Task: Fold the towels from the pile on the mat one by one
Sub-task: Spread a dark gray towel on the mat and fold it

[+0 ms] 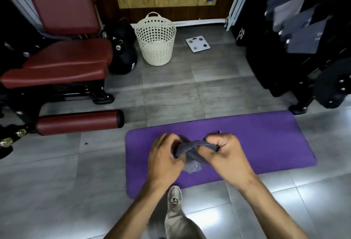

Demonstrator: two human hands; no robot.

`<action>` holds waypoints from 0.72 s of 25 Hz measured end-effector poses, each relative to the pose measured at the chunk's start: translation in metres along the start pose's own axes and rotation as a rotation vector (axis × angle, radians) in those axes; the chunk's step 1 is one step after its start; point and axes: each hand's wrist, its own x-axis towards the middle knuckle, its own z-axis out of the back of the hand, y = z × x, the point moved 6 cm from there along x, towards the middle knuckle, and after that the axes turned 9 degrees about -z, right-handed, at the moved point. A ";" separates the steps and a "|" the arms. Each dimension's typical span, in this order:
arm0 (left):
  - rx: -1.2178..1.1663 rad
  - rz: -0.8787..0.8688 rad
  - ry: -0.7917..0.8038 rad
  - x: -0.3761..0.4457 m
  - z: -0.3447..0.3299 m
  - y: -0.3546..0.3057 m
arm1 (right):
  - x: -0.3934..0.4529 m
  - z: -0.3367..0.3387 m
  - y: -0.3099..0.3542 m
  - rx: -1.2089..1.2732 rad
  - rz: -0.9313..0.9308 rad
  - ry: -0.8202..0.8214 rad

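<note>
Towel [191, 148] (grey, bunched) held above the purple mat [266, 140]; left hand [164, 158] and right hand [227, 154] each grip it, fingers curled tight round the cloth.

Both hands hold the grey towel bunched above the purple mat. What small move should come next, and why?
Probably pull the hands apart to spread the grey towel flat. The left hand and the right hand grip it close together, so it hangs twisted and crumpled over the purple mat. It cannot be folded neatly until it is opened out.
</note>
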 end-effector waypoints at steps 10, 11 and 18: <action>-0.769 0.178 0.290 -0.071 -0.047 -0.080 | -0.079 0.137 -0.027 -0.222 -0.108 -0.282; -0.710 0.128 0.352 -0.074 -0.056 -0.097 | -0.084 0.155 -0.032 -0.204 -0.120 -0.301; 0.386 0.136 -0.040 -0.043 -0.099 -0.115 | -0.109 0.310 -0.089 -0.174 -0.132 -0.495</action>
